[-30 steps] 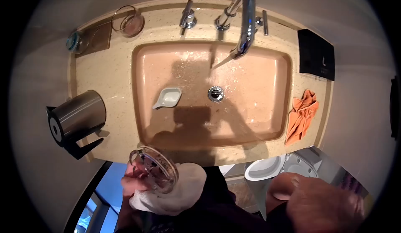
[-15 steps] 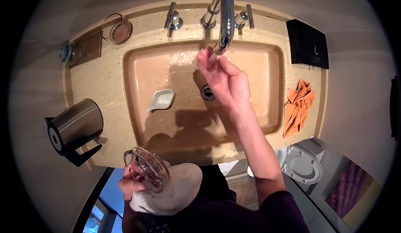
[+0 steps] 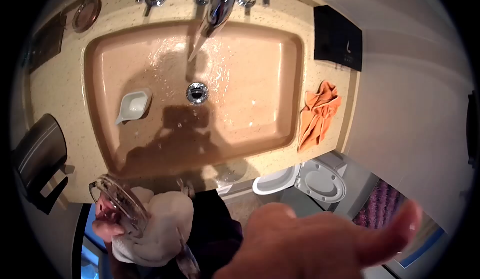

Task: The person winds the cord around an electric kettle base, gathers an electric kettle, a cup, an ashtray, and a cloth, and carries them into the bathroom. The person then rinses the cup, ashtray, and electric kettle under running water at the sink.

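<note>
The left hand (image 3: 109, 221) is closed round a glass pot (image 3: 125, 206), which is tilted in front of the desk's near edge. A white cloth (image 3: 172, 219) bunches against the pot. The right hand (image 3: 300, 244) is large and blurred, close to the camera, with one digit sticking out; whether its other fingers are spread or curled, I cannot tell.

Beyond the hands lies the speckled cream desk (image 3: 70, 94) with its sunken pinkish sink (image 3: 250, 119). A white dish (image 3: 134, 105) sits in the basin, left of the drain (image 3: 197, 93); water runs from the tap (image 3: 220, 11), and the bottom glistens. The kettle (image 3: 45, 149) lies at the left, a glass (image 3: 86, 16) at the back left corner. An orange cloth (image 3: 320, 114) and a black pouch (image 3: 337, 36) lie on the right.

Past the desk stand a toilet (image 3: 320, 180) and plain grey walls (image 3: 405, 114).
</note>
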